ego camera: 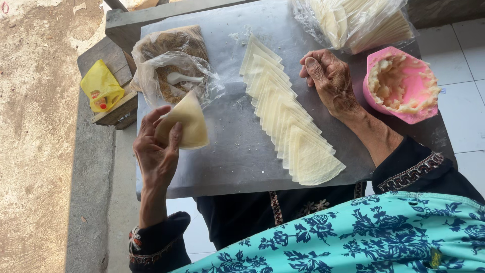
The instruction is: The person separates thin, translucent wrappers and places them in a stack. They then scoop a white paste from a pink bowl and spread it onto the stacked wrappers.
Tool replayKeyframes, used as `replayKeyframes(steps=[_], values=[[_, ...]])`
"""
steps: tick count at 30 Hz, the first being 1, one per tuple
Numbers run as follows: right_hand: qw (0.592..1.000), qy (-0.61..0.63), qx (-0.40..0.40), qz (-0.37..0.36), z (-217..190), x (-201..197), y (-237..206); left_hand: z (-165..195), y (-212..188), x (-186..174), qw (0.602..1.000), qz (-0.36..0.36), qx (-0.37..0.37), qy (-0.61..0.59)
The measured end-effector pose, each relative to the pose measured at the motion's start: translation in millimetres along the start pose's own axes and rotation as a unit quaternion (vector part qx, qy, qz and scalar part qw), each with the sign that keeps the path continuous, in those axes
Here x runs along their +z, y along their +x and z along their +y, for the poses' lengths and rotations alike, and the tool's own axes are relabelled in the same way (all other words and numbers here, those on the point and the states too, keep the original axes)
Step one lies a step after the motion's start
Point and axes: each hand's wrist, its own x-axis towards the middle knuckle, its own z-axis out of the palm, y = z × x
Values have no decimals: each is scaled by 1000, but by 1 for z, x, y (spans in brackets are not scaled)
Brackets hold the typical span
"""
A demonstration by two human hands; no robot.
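Note:
My left hand holds a pale folded dough wrapper, cone-shaped, above the left side of a grey board. My right hand rests on the board with fingers curled and nothing in them. It lies between a row of overlapping quarter-round wrappers and a pink bowl of pale paste. A clear plastic bag of brown crumbly filling with a white spoon in it lies just beyond my left hand.
A clear bag of stacked wrappers sits at the board's far right. A yellow pouch lies on a small wooden block at the left. Rough concrete runs down the left; white floor tiles show at the right.

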Motion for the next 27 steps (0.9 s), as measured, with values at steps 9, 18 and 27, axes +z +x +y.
replayKeyframes(steps=[9, 18, 27], values=[[998, -69, 6, 3, -4, 2, 2, -30, -36, 3, 983, 81, 1, 166], [875, -390, -277, -68, -83, -45, -65, -38, -30, 8, 969, 109, 25, 221], [837, -540, -65, 61, -83, -152, -124, -44, -44, 13, 952, 150, 137, 230]])
